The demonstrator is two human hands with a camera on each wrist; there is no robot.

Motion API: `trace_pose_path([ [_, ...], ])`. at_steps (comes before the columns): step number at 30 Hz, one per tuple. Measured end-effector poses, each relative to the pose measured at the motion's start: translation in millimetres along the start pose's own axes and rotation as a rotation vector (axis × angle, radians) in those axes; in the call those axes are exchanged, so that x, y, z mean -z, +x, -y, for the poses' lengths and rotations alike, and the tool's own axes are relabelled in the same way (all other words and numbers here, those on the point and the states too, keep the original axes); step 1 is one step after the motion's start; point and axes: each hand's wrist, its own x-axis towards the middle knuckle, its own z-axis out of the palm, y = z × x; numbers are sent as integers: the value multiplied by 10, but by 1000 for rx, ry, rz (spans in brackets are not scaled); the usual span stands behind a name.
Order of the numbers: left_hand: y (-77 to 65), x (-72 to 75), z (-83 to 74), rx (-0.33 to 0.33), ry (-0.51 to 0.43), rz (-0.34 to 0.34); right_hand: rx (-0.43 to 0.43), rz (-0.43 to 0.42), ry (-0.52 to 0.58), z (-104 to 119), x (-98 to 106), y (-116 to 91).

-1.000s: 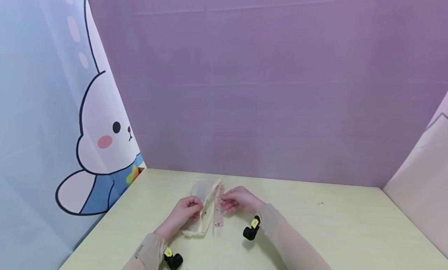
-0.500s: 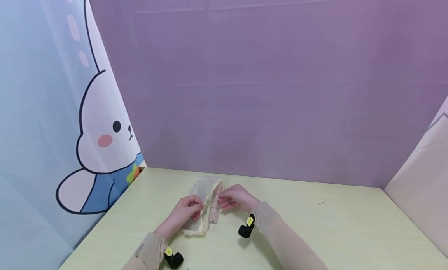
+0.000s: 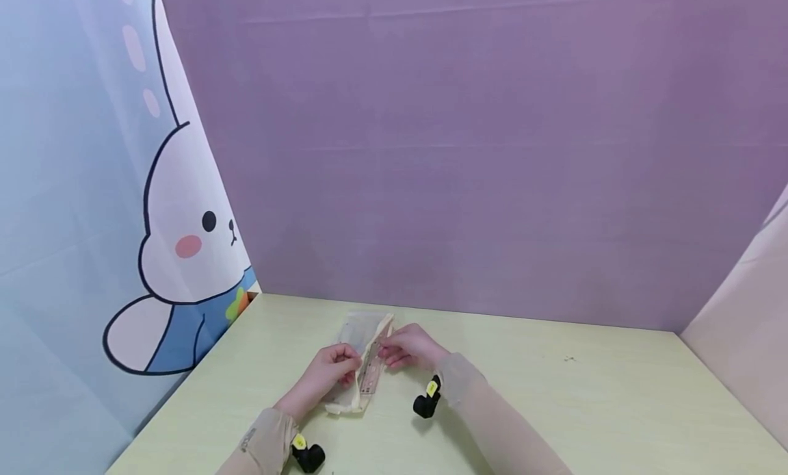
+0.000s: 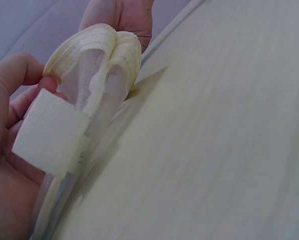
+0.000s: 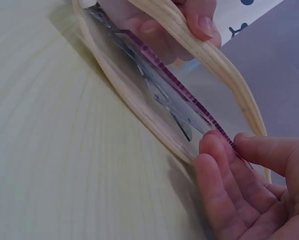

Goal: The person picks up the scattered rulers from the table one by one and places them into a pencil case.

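A translucent mesh zip pouch (image 3: 358,329) with a cream zipper edge lies on the table, its mouth spread apart. My left hand (image 3: 330,371) pinches the zipper edge on the near-left side, lifting it. Between the thumb and fingers of my right hand (image 3: 411,346) is a clear pinkish ruler (image 3: 371,377), tilted into the pouch's mouth. In the right wrist view the ruler's purple marked edge (image 5: 189,98) runs between the two zipper sides. Other clear pieces with dark edges (image 5: 162,100) show inside the pouch; their kind is unclear. A pale fabric tab (image 4: 52,132) hangs at the pouch's end.
The pale wooden table (image 3: 523,393) extends right of the hands, with a small dark mark (image 3: 570,358) on it. A purple curtain (image 3: 462,153) stands behind the table. A cartoon-printed cloth (image 3: 74,187) hangs at left. Each wrist wears a black camera (image 3: 426,401).
My right hand has moved left with the ruler, which has gone from beside the pouch to inside its mouth. My left hand has stayed at the zipper edge.
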Motion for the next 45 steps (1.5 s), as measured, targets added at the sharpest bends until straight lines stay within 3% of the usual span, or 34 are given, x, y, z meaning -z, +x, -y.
trace_pose_path([
  [22,26,-40,-34,-17,-16,26,-14,-33,-32,-13,-27,47],
  [33,-1,-18,-29,-10,6,8,17,7,-69,29,-69,-48],
  [45,-5,-2,-10,-9,2,19,40,61,-35,-20,-122,-67],
])
